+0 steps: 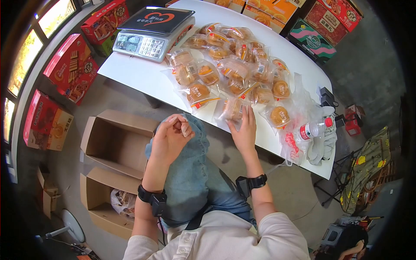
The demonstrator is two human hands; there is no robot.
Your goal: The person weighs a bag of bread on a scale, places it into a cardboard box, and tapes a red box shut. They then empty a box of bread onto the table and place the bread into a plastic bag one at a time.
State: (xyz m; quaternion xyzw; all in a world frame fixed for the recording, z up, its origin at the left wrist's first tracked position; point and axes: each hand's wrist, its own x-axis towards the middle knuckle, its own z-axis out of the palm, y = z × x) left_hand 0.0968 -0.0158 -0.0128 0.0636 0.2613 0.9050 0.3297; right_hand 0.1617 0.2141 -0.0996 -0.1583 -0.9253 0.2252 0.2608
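Observation:
My right hand [246,132] reaches over the table's near edge with fingers stretched out and thumb apart. Its fingertips are at a clear-wrapped bun [232,108], the one nearest the edge. Curled in front of my knee is my left hand [172,133], its fingers drawn together; what they hold, if anything, I cannot make out. Several more wrapped round buns lie in a loose pile across the table, including a bun [198,93] on the near left and a bun [279,116] to the right of my right hand.
On the white table [130,76] stands a digital scale [154,32]. A plastic bottle [313,130] and clear bags lie at the right end. Below left are an open cardboard box [110,125] and a second box [102,182] with a bag inside. Red gift boxes [73,67] line the left.

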